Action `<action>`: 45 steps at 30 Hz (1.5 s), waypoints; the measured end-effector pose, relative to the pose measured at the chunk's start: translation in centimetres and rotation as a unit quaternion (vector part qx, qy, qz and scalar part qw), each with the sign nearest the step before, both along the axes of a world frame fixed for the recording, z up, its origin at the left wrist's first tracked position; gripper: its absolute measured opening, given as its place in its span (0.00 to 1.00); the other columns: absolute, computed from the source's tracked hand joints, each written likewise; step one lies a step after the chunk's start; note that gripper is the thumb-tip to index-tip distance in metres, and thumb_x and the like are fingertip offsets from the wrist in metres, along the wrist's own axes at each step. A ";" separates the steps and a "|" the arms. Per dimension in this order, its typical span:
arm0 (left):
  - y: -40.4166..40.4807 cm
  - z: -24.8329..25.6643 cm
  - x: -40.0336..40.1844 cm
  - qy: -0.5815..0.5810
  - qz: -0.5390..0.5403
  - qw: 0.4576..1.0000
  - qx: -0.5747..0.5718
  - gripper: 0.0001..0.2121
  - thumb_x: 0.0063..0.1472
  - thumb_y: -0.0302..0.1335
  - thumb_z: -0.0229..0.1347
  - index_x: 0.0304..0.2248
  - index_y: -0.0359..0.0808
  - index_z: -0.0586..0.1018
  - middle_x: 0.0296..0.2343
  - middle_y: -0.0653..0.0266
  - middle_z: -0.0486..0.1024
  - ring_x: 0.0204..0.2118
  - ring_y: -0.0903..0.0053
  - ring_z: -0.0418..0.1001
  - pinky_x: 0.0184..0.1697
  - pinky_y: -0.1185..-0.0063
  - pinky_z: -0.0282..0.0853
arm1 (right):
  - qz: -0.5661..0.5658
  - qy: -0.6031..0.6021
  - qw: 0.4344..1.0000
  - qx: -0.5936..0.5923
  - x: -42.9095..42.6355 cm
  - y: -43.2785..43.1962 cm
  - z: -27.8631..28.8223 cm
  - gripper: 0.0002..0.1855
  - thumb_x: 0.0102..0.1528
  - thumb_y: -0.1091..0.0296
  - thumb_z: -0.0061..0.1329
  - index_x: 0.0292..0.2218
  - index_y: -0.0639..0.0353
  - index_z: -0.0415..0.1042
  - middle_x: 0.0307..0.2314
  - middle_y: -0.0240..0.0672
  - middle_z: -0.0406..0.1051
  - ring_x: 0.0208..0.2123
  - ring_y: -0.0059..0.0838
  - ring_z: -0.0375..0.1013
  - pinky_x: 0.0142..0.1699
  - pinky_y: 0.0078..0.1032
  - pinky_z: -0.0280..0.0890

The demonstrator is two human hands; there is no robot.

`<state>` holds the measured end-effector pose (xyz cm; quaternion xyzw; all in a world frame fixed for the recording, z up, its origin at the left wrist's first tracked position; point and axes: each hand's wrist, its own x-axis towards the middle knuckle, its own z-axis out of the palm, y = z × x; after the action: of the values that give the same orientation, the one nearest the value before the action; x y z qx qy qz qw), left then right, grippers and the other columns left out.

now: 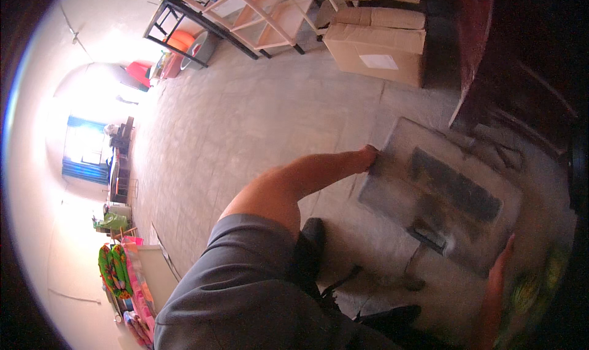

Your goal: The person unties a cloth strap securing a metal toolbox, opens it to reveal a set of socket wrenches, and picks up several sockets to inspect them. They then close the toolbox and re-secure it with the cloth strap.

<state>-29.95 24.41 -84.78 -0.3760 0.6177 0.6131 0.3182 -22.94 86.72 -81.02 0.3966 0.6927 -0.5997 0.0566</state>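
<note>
A large grey rectangular case or panel (395, 179) with rounded corners is tilted before me, above the concrete floor. On its face are a dark rectangular patch (460, 184) and a black slot (428, 240) near the lower edge; blur and shade hide what kind of thing it is. My left hand (368, 158) grips the left edge, the arm stretched out from a grey sleeve. Along the opposite edge, at lower right, my right hand (502, 260) holds the case, its fingers partly hidden in shadow.
Dark wooden furniture (478, 73) stands close by at upper right. Beyond the case are a cardboard box (377, 50) and a pale slatted rack (264, 23). A dark shoe (313, 235) is below my left arm. Bedding (117, 269) lies at far left.
</note>
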 end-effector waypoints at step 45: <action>-3.3 4.1 7.0 0.095 0.009 0.970 0.223 0.20 0.66 0.32 0.49 0.54 0.30 0.69 0.48 0.58 0.72 0.47 0.68 0.71 0.52 0.71 0.67 | 0.547 0.341 0.692 0.327 -6.4 -45.4 10.1 0.25 0.57 0.67 0.49 0.53 0.67 0.63 0.54 0.51 0.59 0.56 0.53 0.58 0.60 0.44 0.53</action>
<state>-22.90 21.14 -80.69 -0.2413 0.4889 0.7714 0.3283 -29.31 41.34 -70.96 -0.2904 0.9111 -0.2926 0.0016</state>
